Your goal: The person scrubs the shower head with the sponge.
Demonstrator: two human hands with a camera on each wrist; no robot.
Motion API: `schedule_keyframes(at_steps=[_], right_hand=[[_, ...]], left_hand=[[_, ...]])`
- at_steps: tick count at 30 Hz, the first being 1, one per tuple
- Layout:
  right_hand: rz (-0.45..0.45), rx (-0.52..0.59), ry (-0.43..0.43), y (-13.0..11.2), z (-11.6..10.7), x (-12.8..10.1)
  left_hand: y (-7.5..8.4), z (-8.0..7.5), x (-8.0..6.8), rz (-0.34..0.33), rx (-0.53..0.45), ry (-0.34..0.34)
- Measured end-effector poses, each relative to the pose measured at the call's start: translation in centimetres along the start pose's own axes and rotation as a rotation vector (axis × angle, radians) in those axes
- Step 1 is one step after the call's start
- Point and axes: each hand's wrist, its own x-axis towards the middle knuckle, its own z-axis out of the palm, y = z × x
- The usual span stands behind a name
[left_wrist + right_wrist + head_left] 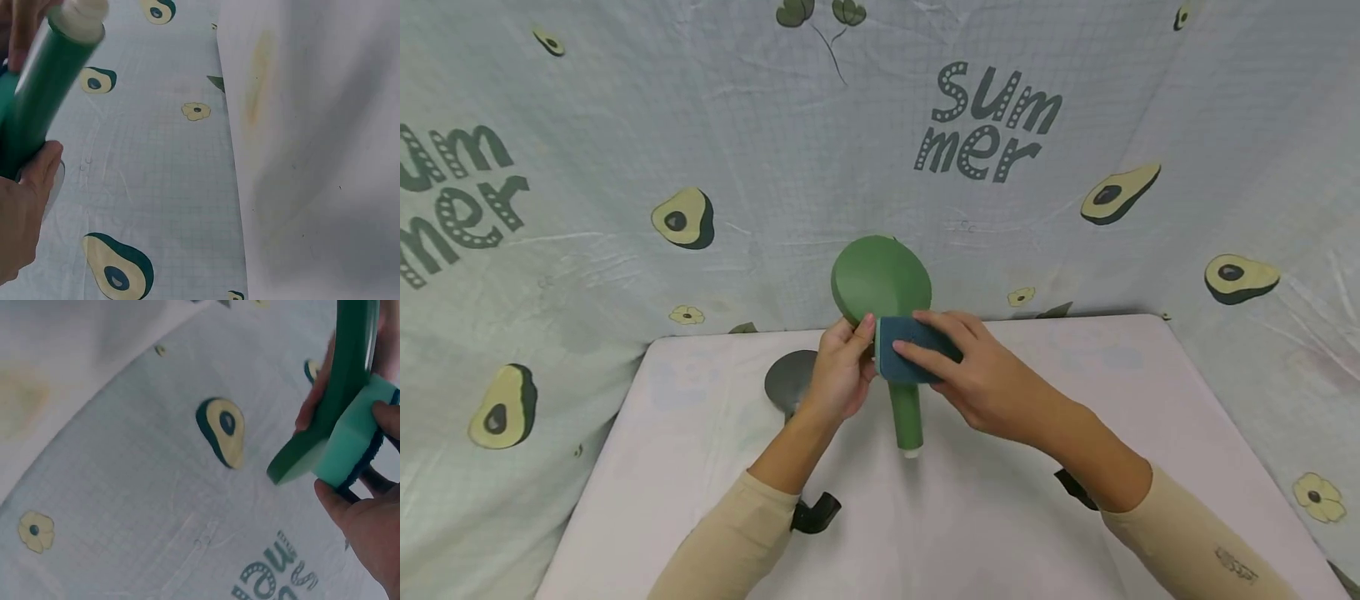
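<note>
A green handheld shower head [880, 271] is held up over the table, its round head at the top and its handle pointing down to a white end. My left hand [837, 375] grips it around the neck; the left wrist view shows the green handle [50, 81] close up. My right hand [988, 379] pinches a sponge [898, 368] with a dark blue scouring side and a teal foam side [350, 437]. The foam lies against the shower head where handle and head meet. The sponge and the fingers hide part of the neck.
On the white table [1000, 533], a grey round-headed object [790, 379] lies behind my left forearm. A black bent piece [816, 514] shows below that forearm. Another black object [1075, 489] is partly hidden by my right forearm. Avocado-printed cloth [775, 167] hangs behind the table.
</note>
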Motion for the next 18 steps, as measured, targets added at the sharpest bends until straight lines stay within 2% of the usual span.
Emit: schedule_keyframes(at_steps=[5,10,13,18], right_hand=[[-0.125,-0.103,-0.052,-2.2,1.5,-2.4],[-0.202,-0.078,-0.041,-3.0,2.7,-4.6],[-0.152,0.001,-0.022,-2.5,2.9,-4.4],[-0.019,0.111,0.050,-1.1,2.6,-2.3]], left_hand=[[0.2,-0.2,0.4,0.027,0.032,0.071],[0.5,-0.2,0.5,0.036,0.036,0.063],[0.7,-0.1,0.4,0.060,0.015,0.060],[0.9,0.2,0.4,0.073,-0.022,0.075]])
